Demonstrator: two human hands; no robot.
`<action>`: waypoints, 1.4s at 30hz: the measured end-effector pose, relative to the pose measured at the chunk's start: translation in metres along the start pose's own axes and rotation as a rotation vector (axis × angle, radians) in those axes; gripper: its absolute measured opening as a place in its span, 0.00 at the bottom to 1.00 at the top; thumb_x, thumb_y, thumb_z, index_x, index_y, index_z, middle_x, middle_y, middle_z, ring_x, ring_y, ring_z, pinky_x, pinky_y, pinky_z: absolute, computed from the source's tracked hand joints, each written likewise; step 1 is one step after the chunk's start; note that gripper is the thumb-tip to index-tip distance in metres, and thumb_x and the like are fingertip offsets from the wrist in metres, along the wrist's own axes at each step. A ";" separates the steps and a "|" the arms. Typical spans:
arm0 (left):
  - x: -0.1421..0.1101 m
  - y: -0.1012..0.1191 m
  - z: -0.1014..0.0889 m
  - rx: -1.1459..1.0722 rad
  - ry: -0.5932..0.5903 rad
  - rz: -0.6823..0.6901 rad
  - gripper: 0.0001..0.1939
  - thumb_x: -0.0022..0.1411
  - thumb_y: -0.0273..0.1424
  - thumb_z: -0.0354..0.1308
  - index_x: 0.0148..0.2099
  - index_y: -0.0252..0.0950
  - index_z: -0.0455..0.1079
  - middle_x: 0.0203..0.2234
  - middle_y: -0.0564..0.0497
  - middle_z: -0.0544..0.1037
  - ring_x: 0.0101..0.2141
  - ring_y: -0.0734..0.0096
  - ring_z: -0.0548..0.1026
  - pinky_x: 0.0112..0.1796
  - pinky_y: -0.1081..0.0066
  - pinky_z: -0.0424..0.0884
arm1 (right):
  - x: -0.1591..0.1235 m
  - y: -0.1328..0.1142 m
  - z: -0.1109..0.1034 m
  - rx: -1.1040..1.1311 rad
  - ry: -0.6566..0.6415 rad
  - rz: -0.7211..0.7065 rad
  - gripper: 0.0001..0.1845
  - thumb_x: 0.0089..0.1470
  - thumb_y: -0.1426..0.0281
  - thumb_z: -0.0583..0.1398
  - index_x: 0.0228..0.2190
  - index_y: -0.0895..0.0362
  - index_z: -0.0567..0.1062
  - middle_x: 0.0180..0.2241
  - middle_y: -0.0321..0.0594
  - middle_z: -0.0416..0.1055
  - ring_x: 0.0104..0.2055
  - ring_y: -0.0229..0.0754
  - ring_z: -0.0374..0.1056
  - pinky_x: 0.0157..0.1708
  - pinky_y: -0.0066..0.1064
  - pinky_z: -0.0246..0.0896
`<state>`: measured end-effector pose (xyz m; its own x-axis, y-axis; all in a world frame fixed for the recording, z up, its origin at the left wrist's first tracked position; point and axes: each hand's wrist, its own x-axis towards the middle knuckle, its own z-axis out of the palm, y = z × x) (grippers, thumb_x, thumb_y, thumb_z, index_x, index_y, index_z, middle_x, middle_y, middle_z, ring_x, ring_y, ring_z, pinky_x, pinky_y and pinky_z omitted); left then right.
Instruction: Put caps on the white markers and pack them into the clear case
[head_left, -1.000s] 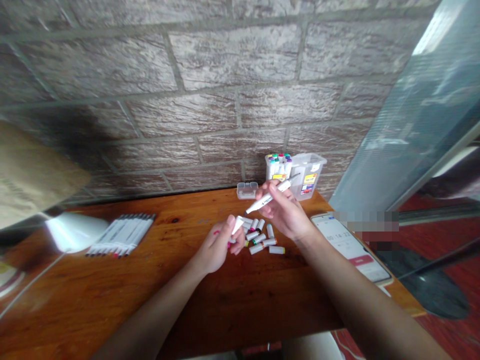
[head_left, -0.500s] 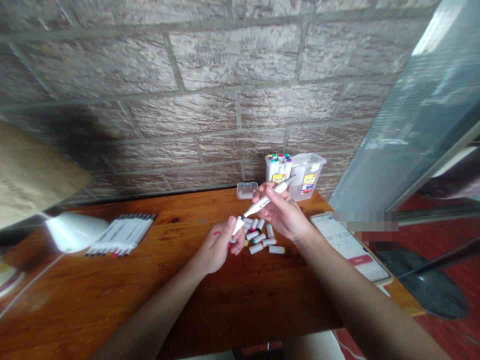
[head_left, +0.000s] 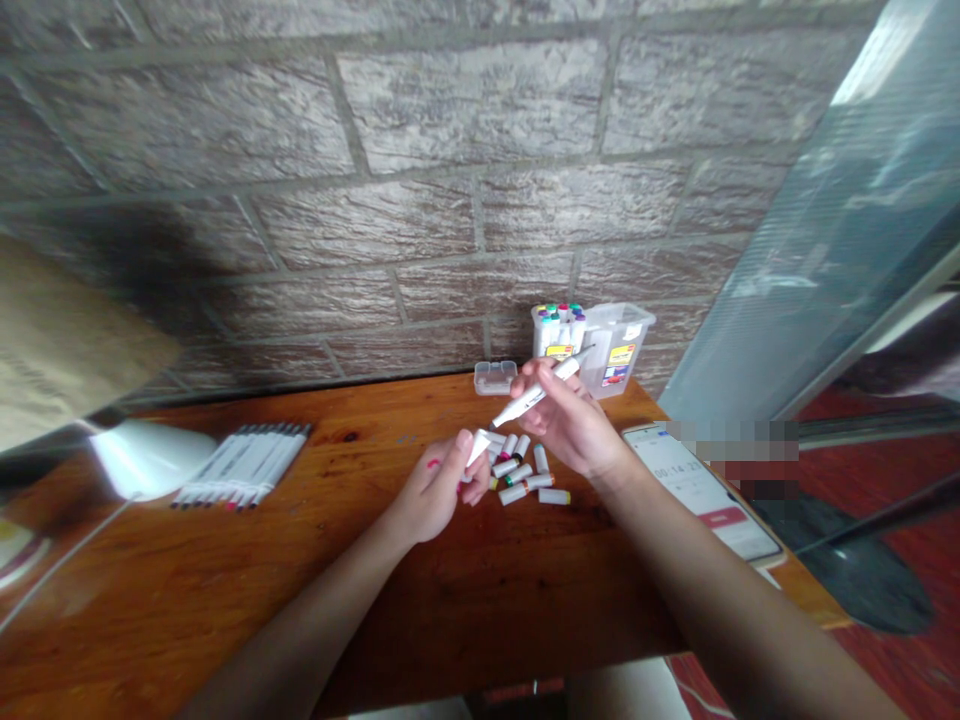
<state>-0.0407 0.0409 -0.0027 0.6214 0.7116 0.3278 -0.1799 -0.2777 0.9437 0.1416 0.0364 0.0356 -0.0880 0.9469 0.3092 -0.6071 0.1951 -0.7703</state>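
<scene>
My right hand grips a white marker by its barrel, slanted with its lower tip toward my left hand. The far end of the marker bears a thin grey nib. In my left hand a white marker cap is pinched between thumb and fingers. A small gap shows between the marker's lower tip and the cap. Behind and beside my hands, several loose white caps with coloured ends lie on the wooden table.
A row of white markers lies at the left by a white lamp base. Toward the wall stand a clear box of markers, an open clear box and a small clear lid. A phone lies at the right.
The marker's lower tip has come away from the cap in my left hand, leaving a gap between them. My right hand has shifted slightly up and right with the marker.
</scene>
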 end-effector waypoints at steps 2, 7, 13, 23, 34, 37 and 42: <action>0.000 0.000 0.000 -0.004 -0.001 -0.001 0.28 0.70 0.53 0.40 0.26 0.39 0.54 0.15 0.57 0.61 0.19 0.75 0.61 0.25 0.70 0.58 | 0.000 0.000 0.000 0.003 -0.004 -0.002 0.11 0.50 0.61 0.69 0.32 0.53 0.77 0.28 0.33 0.75 0.20 0.28 0.55 0.18 0.22 0.45; -0.001 0.001 0.000 -0.003 0.003 0.005 0.28 0.70 0.53 0.40 0.26 0.39 0.54 0.15 0.58 0.61 0.18 0.75 0.60 0.24 0.70 0.58 | 0.000 0.000 0.000 -0.005 0.000 0.001 0.12 0.49 0.60 0.69 0.32 0.54 0.77 0.28 0.33 0.75 0.20 0.28 0.56 0.18 0.22 0.46; 0.000 0.000 -0.001 0.007 -0.006 0.008 0.28 0.71 0.53 0.39 0.26 0.39 0.54 0.15 0.57 0.61 0.19 0.75 0.61 0.25 0.70 0.57 | 0.000 0.002 0.001 -0.022 -0.024 0.002 0.12 0.51 0.60 0.68 0.32 0.54 0.76 0.28 0.33 0.74 0.20 0.28 0.55 0.18 0.22 0.47; 0.000 0.000 -0.001 0.002 -0.012 0.019 0.27 0.71 0.51 0.39 0.26 0.38 0.55 0.15 0.57 0.61 0.19 0.74 0.61 0.25 0.69 0.58 | 0.000 0.001 -0.005 -0.004 -0.013 -0.001 0.11 0.53 0.61 0.67 0.34 0.53 0.76 0.29 0.33 0.74 0.21 0.28 0.56 0.18 0.21 0.46; -0.002 -0.001 -0.002 0.007 -0.013 0.030 0.26 0.72 0.50 0.40 0.27 0.38 0.55 0.16 0.57 0.61 0.19 0.75 0.61 0.25 0.70 0.57 | 0.000 -0.001 -0.001 -0.031 -0.011 0.003 0.12 0.51 0.60 0.68 0.32 0.53 0.76 0.29 0.33 0.74 0.20 0.28 0.55 0.19 0.23 0.46; -0.002 -0.002 -0.003 0.012 -0.005 0.037 0.25 0.72 0.49 0.40 0.27 0.38 0.56 0.16 0.57 0.61 0.19 0.75 0.60 0.25 0.70 0.57 | -0.001 -0.001 0.000 -0.039 -0.011 0.003 0.12 0.50 0.59 0.68 0.32 0.54 0.76 0.29 0.34 0.74 0.21 0.28 0.55 0.19 0.23 0.46; -0.003 -0.002 -0.003 0.061 0.009 0.044 0.26 0.73 0.48 0.40 0.27 0.37 0.57 0.17 0.57 0.62 0.20 0.75 0.61 0.26 0.70 0.59 | -0.001 0.000 -0.001 -0.055 -0.027 -0.008 0.12 0.51 0.59 0.68 0.32 0.53 0.76 0.29 0.34 0.74 0.21 0.29 0.55 0.19 0.24 0.46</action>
<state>-0.0443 0.0415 -0.0048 0.6070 0.7037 0.3692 -0.1597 -0.3471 0.9241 0.1419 0.0358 0.0349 -0.1051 0.9381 0.3301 -0.5636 0.2173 -0.7969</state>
